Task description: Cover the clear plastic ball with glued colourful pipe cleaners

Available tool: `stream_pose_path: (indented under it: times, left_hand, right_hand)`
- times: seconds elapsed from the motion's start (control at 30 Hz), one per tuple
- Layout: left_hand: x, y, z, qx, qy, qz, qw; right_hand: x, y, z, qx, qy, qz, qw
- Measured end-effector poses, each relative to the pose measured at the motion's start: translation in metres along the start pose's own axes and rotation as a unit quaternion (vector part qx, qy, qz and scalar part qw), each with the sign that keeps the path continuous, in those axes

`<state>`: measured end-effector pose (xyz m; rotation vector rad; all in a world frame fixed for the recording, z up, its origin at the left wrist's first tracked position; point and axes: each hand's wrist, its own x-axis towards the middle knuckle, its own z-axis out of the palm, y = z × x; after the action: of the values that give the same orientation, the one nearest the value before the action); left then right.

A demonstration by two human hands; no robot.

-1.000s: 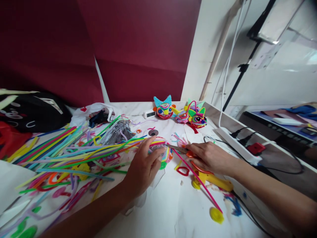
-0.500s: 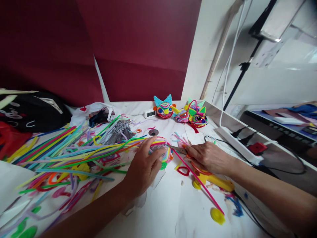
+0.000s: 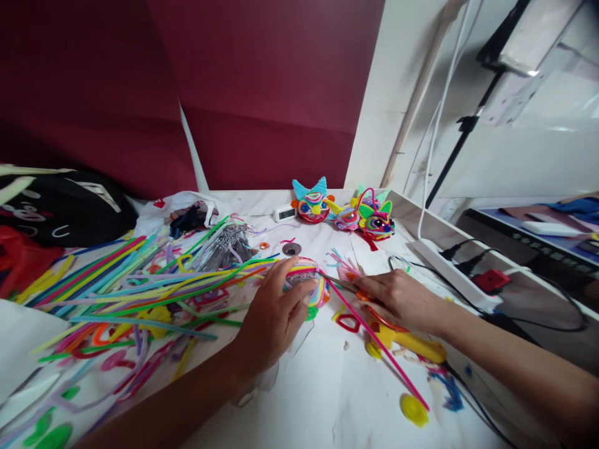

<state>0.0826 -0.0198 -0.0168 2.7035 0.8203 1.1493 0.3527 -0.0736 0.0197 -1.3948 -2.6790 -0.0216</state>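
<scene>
My left hand is closed around a round craft piece wound with coloured pipe cleaners; the palm hides much of it. In my right hand are orange-handled scissors, their blades pointing left to the craft piece's edge. A long pink pipe cleaner runs from that edge down to the right, past the blade tips. Whether the blades touch it I cannot tell. Below my right hand lies a yellow-handled tool, probably a glue gun, with a black cord. A yellow coil sits near the pink pipe cleaner's far end.
Loose pipe cleaners cover the left of the table, with silver strands behind them. Finished animal faces and a small digital display stand at the back. A power strip with plugs lies at the right edge.
The view has shifted slightly. The scissor handles look a little wider apart in my right hand; my left hand keeps its hold on the craft piece.
</scene>
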Motion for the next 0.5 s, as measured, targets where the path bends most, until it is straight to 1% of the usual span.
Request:
stream_pose_path:
  times: [0.1, 0.2, 0.4, 0.5]
  left_hand:
    - [0.000, 0.000, 0.001, 0.003, 0.001, 0.002, 1.000]
    - [0.000, -0.001, 0.002, 0.007, 0.009, 0.005, 1.000]
    - [-0.001, 0.000, 0.001, 0.015, 0.000, 0.018, 1.000]
    - [-0.001, 0.000, 0.001, 0.016, 0.003, 0.016, 1.000]
  right_hand:
    - [0.000, -0.004, -0.005, 0.033, -0.021, 0.034, 0.999]
    - [0.001, -0.008, -0.009, 0.058, -0.027, 0.051, 0.997]
    - [0.003, -0.011, -0.014, 0.134, 0.009, 0.097, 0.986]
    - [0.004, -0.010, -0.015, 0.132, 0.009, 0.109, 0.985]
